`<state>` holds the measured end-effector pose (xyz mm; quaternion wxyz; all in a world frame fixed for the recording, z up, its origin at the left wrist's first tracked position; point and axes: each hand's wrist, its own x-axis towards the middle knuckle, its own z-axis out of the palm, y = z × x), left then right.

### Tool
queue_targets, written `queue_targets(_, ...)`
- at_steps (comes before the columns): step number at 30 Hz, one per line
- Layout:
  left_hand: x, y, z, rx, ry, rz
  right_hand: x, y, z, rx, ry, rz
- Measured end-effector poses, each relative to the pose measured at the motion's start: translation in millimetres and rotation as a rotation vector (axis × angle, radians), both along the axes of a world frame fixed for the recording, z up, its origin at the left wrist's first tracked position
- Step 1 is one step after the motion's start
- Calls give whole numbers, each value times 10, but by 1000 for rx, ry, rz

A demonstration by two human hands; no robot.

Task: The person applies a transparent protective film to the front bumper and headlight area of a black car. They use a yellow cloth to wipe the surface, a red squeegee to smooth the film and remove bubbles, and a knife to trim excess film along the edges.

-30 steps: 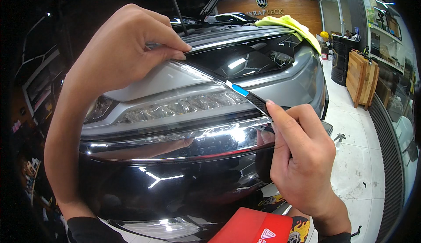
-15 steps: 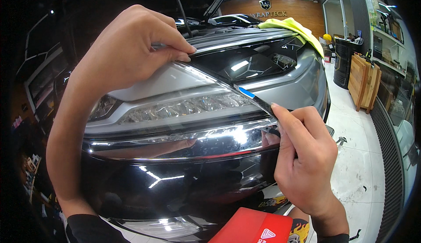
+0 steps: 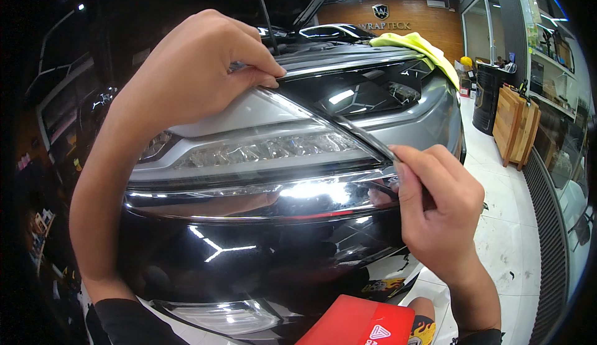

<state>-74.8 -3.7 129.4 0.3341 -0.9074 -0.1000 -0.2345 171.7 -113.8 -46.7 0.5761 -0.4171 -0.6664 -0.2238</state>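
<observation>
A narrow dark, glossy strip (image 3: 354, 129) is stretched diagonally along the edge of the car's headlight (image 3: 267, 151). My left hand (image 3: 208, 71), arched over the headlight from the left, pinches the strip's upper end between thumb and fingertips. Its lower end is gripped by my right hand (image 3: 438, 202), thumb against forefinger, at the headlight's outer corner. Whether the strip is film or trim I cannot tell. Beneath lies the shiny black bumper (image 3: 261, 251), and behind the strip is a grey fender with a dark gloss panel (image 3: 354, 96).
The hood stands raised, with a thin prop rod (image 3: 264, 15). A yellow-green cloth (image 3: 413, 43) drapes over the far fender. A red pouch-like item (image 3: 348, 323) is at my lap. Along the right stand a black drum (image 3: 488, 99) and a wooden crate (image 3: 516, 124).
The view has shifted slightly, moving the car and both hands a little in the picture. A blue patch on the strip no longer shows. Both pinches hold.
</observation>
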Motion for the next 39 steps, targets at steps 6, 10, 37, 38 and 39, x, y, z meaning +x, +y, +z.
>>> queue_targets(6, -1, -14, 12, -22, -21, -16, -37, 34, -49, 80, -72, -31)
queue_targets(10, -10, 9, -21, -16, -31, -28, -60, 24, -54, 46, -113, -40)
queue_targets(37, -19, 53, -15, -5, -36, -38, -118, 9, 44, -56, -94, -61)
queue_targets(38, -24, 59, -19, -5, -40, -33, -148, 2, 35, -47, -98, -88)
queue_targets(39, -31, 54, -14, -6, -35, -33, -157, -7, 32, -44, -102, -92)
